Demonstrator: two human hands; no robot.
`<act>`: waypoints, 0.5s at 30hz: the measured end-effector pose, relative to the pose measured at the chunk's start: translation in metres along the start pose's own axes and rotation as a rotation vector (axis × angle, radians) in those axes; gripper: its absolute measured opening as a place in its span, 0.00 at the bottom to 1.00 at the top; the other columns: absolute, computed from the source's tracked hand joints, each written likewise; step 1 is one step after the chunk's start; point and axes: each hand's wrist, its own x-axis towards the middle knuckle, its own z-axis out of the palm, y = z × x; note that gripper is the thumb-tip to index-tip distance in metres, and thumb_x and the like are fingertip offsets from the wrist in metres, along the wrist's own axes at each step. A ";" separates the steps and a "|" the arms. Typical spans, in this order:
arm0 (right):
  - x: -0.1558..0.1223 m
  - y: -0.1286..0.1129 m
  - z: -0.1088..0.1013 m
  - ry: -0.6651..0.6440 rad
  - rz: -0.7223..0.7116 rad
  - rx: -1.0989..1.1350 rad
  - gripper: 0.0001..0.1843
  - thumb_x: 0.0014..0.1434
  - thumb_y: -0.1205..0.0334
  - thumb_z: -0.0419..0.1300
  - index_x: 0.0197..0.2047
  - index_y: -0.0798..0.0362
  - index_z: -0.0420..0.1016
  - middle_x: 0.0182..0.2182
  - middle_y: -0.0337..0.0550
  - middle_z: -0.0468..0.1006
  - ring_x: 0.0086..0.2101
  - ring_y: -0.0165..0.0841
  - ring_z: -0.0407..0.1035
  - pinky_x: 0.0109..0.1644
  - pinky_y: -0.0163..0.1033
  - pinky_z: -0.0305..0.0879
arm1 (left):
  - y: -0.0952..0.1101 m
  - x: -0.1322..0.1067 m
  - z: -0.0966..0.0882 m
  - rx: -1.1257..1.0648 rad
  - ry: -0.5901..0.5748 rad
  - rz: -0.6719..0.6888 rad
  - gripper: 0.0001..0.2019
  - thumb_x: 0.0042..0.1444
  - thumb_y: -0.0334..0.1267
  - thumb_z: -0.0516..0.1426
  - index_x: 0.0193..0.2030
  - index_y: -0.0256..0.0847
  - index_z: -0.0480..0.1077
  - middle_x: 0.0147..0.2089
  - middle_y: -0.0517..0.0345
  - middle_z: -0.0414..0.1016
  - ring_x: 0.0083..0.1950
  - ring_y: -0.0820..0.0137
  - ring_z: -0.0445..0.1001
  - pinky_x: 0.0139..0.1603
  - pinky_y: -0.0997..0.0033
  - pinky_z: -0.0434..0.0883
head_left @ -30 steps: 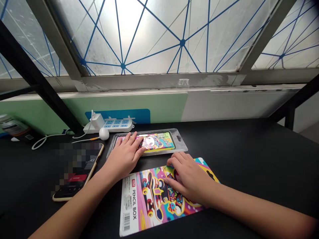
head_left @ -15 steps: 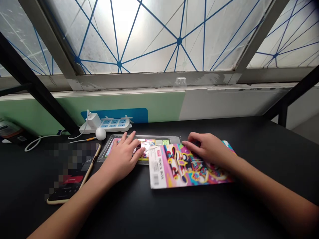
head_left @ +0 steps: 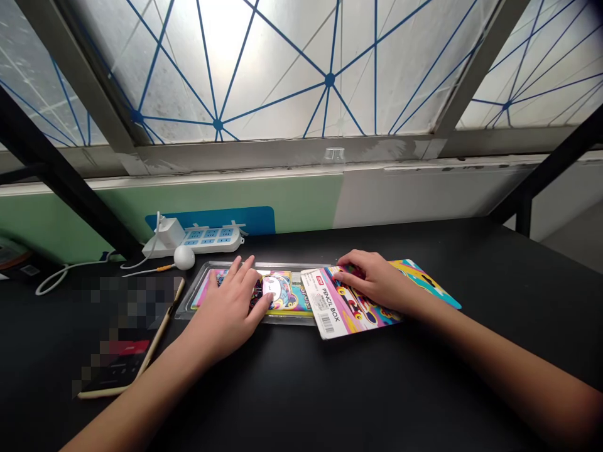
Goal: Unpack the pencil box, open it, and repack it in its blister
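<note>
My left hand (head_left: 230, 309) lies flat with spread fingers over a colourful pencil box (head_left: 283, 292), which sits in a clear plastic tray (head_left: 186, 307). Part of the box is hidden beneath that hand. To the right, my right hand (head_left: 372, 279) has its fingers bent around a printed card (head_left: 323, 307) marked "PENCIL BOX", the thumb resting on its face. The card is tilted, its left end overlapping the right end of the tray. A white label with a barcode shows at that end.
A phone (head_left: 127, 358), partly blurred out, lies left of my left forearm. Behind it are a white power strip (head_left: 211, 238) with a plugged-in adapter, a round white plug (head_left: 184, 257) and cables. Dark frame bars (head_left: 66, 176) slant down at both sides, before a window.
The card has turned clockwise and shifted right and away from me, uncovering more of the pencil box. My right hand moved with it; my left hand stays on the box. The camera view has shifted slightly.
</note>
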 end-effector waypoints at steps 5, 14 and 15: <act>0.001 0.007 -0.003 -0.073 0.059 0.054 0.26 0.64 0.35 0.55 0.43 0.48 0.80 0.43 0.46 0.82 0.41 0.41 0.74 0.42 0.43 0.66 | 0.003 -0.001 0.004 0.014 0.000 0.019 0.23 0.72 0.52 0.43 0.62 0.43 0.66 0.78 0.44 0.53 0.79 0.48 0.47 0.69 0.27 0.54; 0.003 0.024 -0.022 -0.172 0.217 0.082 0.28 0.59 0.30 0.58 0.35 0.48 0.78 0.31 0.41 0.82 0.31 0.38 0.73 0.31 0.38 0.61 | 0.001 -0.001 0.008 0.052 -0.010 0.031 0.28 0.72 0.54 0.42 0.74 0.49 0.60 0.79 0.48 0.49 0.79 0.46 0.46 0.69 0.27 0.53; 0.003 0.025 -0.023 -0.184 0.228 0.085 0.28 0.58 0.30 0.58 0.34 0.48 0.78 0.30 0.41 0.81 0.30 0.37 0.72 0.30 0.38 0.61 | 0.001 -0.001 0.008 0.050 -0.010 0.030 0.28 0.72 0.54 0.42 0.74 0.49 0.60 0.79 0.48 0.49 0.79 0.46 0.46 0.69 0.27 0.53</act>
